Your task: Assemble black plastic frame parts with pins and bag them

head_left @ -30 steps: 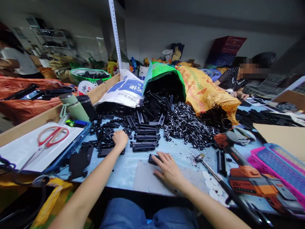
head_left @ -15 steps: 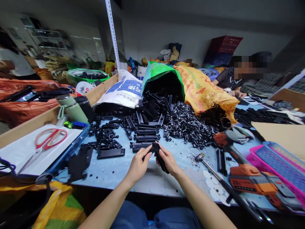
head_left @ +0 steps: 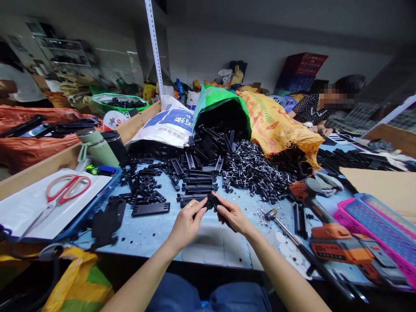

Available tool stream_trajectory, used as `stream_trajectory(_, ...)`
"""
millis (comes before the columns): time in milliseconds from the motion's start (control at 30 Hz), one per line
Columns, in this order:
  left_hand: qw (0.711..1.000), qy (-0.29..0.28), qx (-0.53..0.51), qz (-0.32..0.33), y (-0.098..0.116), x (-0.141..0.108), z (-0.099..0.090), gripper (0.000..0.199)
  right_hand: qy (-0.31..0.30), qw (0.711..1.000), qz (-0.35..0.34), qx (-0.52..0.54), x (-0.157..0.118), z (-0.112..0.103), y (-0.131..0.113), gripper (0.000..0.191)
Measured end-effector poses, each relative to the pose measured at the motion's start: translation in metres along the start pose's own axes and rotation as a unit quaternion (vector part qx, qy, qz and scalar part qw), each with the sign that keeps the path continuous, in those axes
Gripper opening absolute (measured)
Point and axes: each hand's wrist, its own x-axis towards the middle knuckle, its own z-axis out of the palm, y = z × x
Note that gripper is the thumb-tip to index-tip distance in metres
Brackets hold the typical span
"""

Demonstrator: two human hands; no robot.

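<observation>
Above the front of the blue table, both of my hands grip one black plastic part [head_left: 213, 201]. My left hand [head_left: 187, 223] pinches its left end between thumb and fingers. My right hand [head_left: 234, 215] is wrapped round the longer section, and the fingers cover much of it. Just beyond the hands lies a row of black plastic bars [head_left: 198, 189]. To the right of that row is a heap of small black pieces with metal pins [head_left: 256, 171]. Loose black linkage parts [head_left: 146, 184] lie to the left.
An orange cordless drill [head_left: 338, 238] and a hammer [head_left: 292, 236] lie at right, beside a pink basket [head_left: 347, 216]. Red-handled scissors [head_left: 66, 190] rest at left near a green bottle [head_left: 97, 147]. Open sacks [head_left: 224, 102] stand behind. A co-worker [head_left: 312, 108] sits at the far right.
My right hand has turned the black plastic part, so less of its long section shows below the fingers. My left hand keeps its pinch, almost in place.
</observation>
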Motion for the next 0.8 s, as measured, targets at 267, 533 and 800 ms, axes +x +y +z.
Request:
stream_trajectory(267,0.993,0.111,-0.012,-0.023,0.005,-0.009,0.031,0.034,0.014,0.996,-0.034,-0.081,0.0,0.003,0.0,0.049)
stream_trajectory(533,0.984,0.171,-0.034,0.034,0.005,0.0,0.038,0.033,0.129,0.988,-0.077,-0.021,-0.012,0.049,0.007,0.051)
stream_trajectory(800,0.977,0.136,0.003,-0.167,-0.032,-0.029,0.057,0.046,0.087,0.937,-0.013,-0.339,0.003,-0.031,0.032,0.051)
